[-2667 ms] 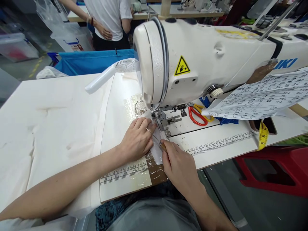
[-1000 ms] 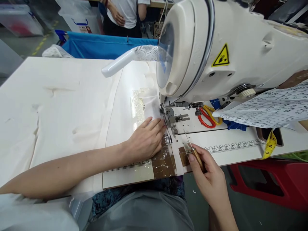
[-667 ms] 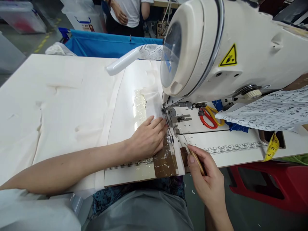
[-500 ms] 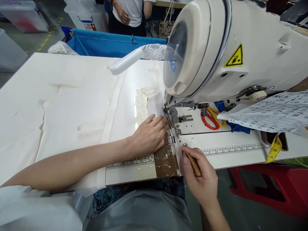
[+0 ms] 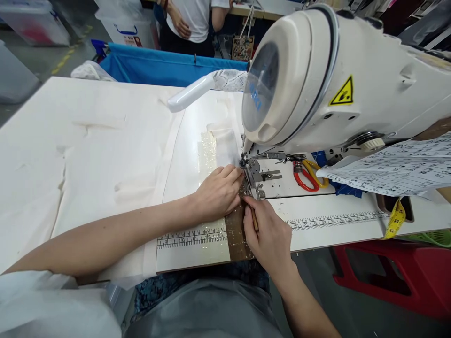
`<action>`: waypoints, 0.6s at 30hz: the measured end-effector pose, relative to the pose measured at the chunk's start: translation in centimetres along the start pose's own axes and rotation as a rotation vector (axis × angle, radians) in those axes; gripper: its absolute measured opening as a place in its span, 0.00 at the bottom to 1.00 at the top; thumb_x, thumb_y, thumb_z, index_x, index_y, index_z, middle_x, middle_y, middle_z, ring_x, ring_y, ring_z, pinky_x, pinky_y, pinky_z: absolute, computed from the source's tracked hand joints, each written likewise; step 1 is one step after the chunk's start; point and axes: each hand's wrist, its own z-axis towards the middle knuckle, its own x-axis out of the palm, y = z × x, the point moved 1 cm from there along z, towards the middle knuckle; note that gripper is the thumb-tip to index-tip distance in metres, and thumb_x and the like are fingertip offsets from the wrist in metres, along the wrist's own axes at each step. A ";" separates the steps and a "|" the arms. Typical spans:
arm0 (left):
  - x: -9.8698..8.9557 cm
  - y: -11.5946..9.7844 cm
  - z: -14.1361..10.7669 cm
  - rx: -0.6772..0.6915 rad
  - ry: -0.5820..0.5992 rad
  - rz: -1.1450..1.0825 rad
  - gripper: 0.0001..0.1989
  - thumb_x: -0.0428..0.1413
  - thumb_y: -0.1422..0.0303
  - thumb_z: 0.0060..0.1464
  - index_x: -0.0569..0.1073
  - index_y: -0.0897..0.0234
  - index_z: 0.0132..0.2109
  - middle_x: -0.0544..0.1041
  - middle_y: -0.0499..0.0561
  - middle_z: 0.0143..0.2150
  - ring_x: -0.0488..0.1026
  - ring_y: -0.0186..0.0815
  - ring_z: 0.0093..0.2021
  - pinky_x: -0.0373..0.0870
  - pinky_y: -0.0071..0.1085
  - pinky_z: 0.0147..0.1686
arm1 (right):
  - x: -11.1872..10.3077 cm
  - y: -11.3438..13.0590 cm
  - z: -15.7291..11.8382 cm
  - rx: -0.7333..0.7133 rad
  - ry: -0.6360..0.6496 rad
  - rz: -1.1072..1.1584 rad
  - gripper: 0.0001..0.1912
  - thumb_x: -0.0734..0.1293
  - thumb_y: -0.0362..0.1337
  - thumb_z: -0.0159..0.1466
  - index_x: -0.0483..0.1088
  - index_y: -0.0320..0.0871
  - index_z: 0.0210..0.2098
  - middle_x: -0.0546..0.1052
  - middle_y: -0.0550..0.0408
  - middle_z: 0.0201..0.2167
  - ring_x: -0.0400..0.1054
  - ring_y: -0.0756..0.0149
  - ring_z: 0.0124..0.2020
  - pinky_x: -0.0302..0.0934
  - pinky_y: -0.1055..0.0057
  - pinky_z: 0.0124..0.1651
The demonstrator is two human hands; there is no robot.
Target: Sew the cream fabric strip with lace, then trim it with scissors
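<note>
White cloth (image 5: 226, 146) lies creased on the table (image 5: 193, 256), the partly hidden wooden-handled tool (image 5: 254, 220) tilted nearby.

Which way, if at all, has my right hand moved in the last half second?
Yes: judged against the sewing machine, your right hand has moved leftward and somewhat forward, closer to the needle area and your left hand.

The grey floor (image 5: 317, 277) is marked with a yellow line (image 5: 64, 62), flanked by a see-through box (image 5: 40, 29) and a whitish tub (image 5: 120, 38). Blue cloth (image 5: 158, 69) is stretched nearer by. Behind, a pale bench (image 5: 276, 6) is partly hidden; at right, a red stool (image 5: 430, 272) is seen.
</note>
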 end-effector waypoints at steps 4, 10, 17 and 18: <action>0.0 0.1 -0.1 0.001 -0.016 -0.017 0.22 0.44 0.69 0.64 0.63 0.79 0.60 0.66 0.65 0.58 0.63 0.47 0.54 0.66 0.41 0.51 | 0.2 0.1 0.4 -0.003 0.023 -0.071 0.13 0.56 0.32 0.73 0.70 0.36 0.49 0.74 0.52 0.35 0.68 0.66 0.28 0.54 0.72 0.26; 0.2 0.1 -0.1 -0.011 -0.060 -0.045 0.21 0.44 0.69 0.63 0.65 0.77 0.59 0.67 0.64 0.56 0.64 0.47 0.52 0.66 0.42 0.50 | 0.2 0.6 0.4 -0.013 0.037 -0.221 0.13 0.55 0.31 0.72 0.70 0.37 0.48 0.74 0.53 0.33 0.66 0.66 0.25 0.52 0.71 0.24; 0.3 1.0 0.2 -0.026 -0.084 -0.099 0.20 0.42 0.69 0.64 0.67 0.76 0.58 0.68 0.62 0.56 0.64 0.47 0.54 0.66 0.43 0.52 | 0.8 1.3 1.0 0.014 0.093 -0.434 0.14 0.61 0.27 0.67 0.69 0.36 0.51 0.74 0.53 0.32 0.68 0.66 0.23 0.51 0.70 0.22; 0.3 1.3 0.2 -0.026 -0.088 -0.112 0.20 0.43 0.70 0.64 0.67 0.76 0.58 0.69 0.62 0.56 0.64 0.47 0.54 0.66 0.43 0.53 | 0.9 1.4 1.2 0.015 0.100 -0.453 0.15 0.62 0.26 0.66 0.69 0.36 0.51 0.74 0.53 0.32 0.68 0.66 0.22 0.51 0.70 0.21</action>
